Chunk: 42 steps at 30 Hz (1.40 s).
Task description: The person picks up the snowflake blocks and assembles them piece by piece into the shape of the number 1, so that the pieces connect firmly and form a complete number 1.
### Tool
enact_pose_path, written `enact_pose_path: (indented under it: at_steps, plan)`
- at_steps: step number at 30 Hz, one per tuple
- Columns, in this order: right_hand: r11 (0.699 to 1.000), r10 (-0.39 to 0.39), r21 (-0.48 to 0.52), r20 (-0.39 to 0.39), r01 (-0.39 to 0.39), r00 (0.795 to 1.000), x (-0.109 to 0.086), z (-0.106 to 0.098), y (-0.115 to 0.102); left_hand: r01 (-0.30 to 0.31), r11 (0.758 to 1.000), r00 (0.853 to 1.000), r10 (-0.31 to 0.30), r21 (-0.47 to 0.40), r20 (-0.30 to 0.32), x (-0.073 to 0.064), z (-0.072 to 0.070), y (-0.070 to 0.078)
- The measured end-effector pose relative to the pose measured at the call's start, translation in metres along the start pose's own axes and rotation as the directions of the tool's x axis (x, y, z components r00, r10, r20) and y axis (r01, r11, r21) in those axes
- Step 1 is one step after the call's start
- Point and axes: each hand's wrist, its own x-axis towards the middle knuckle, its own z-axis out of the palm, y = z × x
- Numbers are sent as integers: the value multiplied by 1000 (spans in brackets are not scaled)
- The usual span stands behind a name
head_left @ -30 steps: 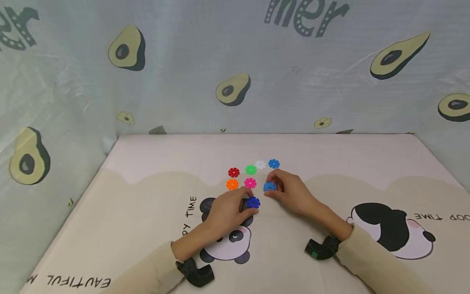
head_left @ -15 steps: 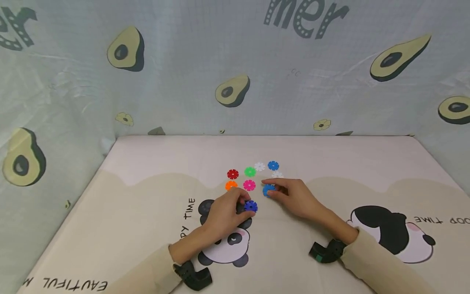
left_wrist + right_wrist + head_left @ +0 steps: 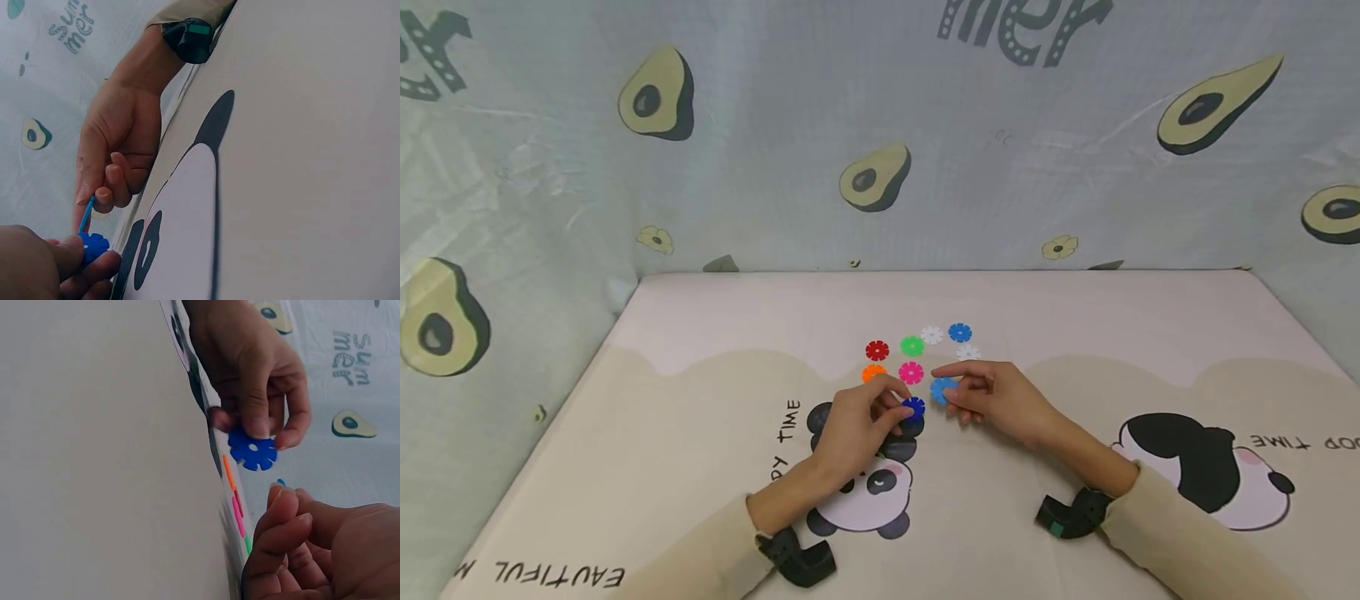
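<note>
My left hand (image 3: 859,427) pinches a dark blue notched disc (image 3: 913,408) between thumb and fingers, over the printed panda. In the right wrist view this snowflake disc (image 3: 253,449) shows slots round its rim and a small hole in the middle. My right hand (image 3: 1003,398) holds a lighter blue notched disc (image 3: 942,390) between thumb and fingers, its index finger stretched out to the left. Seen edge-on in the left wrist view, that lighter disc (image 3: 87,214) is a thin strip close to the dark blue one. The two hands face each other a short gap apart.
Beyond the hands lie several loose notched discs: red (image 3: 877,351), green (image 3: 912,346), orange (image 3: 873,372), pink (image 3: 911,372), white (image 3: 932,335) and blue (image 3: 959,332). Another white disc (image 3: 967,352) lies by the right hand. A patterned curtain (image 3: 760,125) stands behind the table (image 3: 662,433).
The right index finger has straightened and the lighter blue disc has shifted slightly left, towards the left hand. The left thumb has moved onto the dark blue disc. The loose discs stay put.
</note>
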Motion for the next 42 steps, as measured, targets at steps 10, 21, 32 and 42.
enact_pose_path:
  at_steps: [10, 21, 32, 42]
  plan:
    - [986, 14, 163, 5, -15, 1000, 0, 2, 0, 83, 964, 994, -99, -254, -49, 2, -10, 31]
    - [972, 24, 232, 46, -34, 999, -1, 2, -1, 91, 949, 994, -106, -302, -35, 2, -6, 20]
    - [958, 40, 278, 103, -67, 994, -2, 3, -2, 21, 945, 999, -29, -326, -18, 1, 1, -1]
    - [939, 52, 329, 151, -100, 987, -3, 4, 0, -6, 929, 1000, 16, -371, 22, -2, -2, 0]
